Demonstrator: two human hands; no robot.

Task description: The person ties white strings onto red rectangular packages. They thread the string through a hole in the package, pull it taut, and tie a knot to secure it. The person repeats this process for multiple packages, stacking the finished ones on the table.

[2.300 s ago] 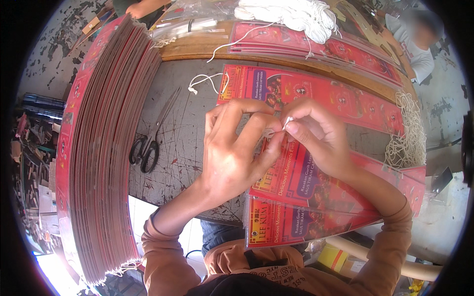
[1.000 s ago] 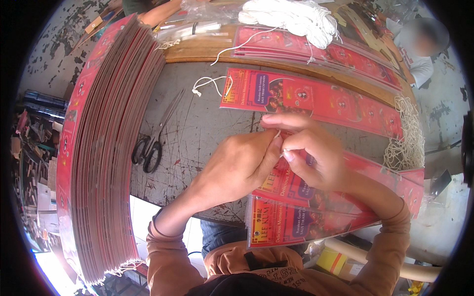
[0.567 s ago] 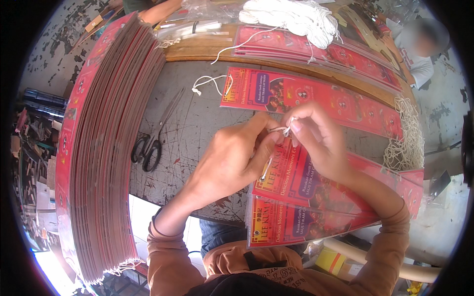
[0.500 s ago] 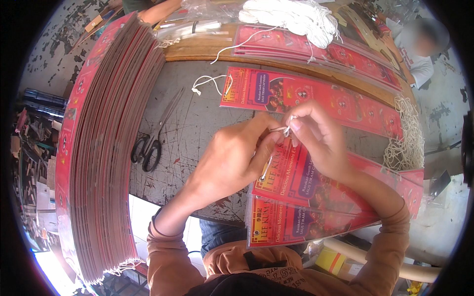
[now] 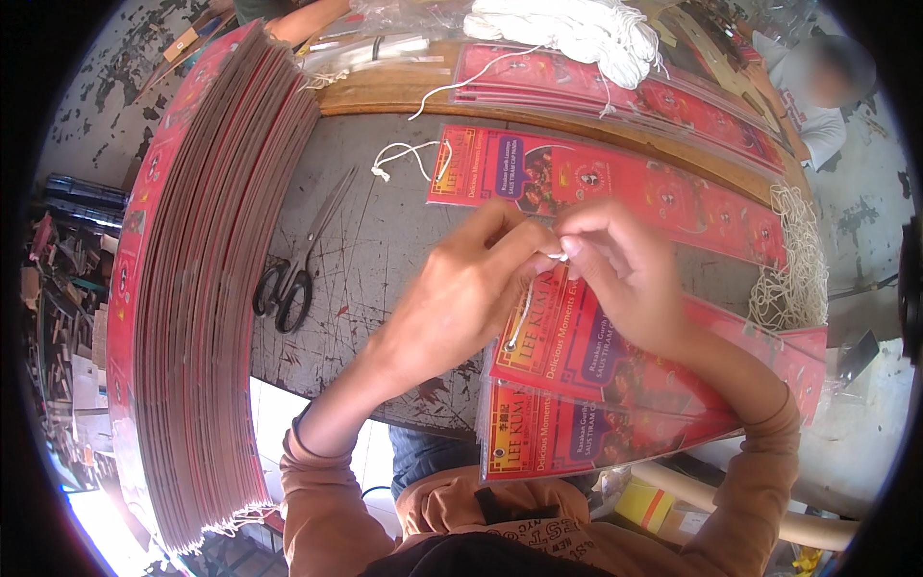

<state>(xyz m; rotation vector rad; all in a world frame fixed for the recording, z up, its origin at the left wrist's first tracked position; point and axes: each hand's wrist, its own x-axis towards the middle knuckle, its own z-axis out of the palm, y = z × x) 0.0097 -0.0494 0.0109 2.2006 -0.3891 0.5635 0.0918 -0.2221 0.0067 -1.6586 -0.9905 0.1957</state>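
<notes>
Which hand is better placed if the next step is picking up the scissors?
Likely the left hand: the scissors lie to its left, with the right hand farther off. Both hands hold the white cord, so the left would first need to let go.

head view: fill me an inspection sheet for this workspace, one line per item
Surface: grey tabletop, scratched.
Work in hand: white cord runs to the eyelet of a red card.
Clutter: scissors, white cord bundle, tangled string, tall stack of red-faced panels.
Hands: left hand and right hand meet, both pinching the cord.
Cables: thin dark line at right, cannot tell.
Surroundings: co-worker upper right, another person's forearm upper left.
</notes>
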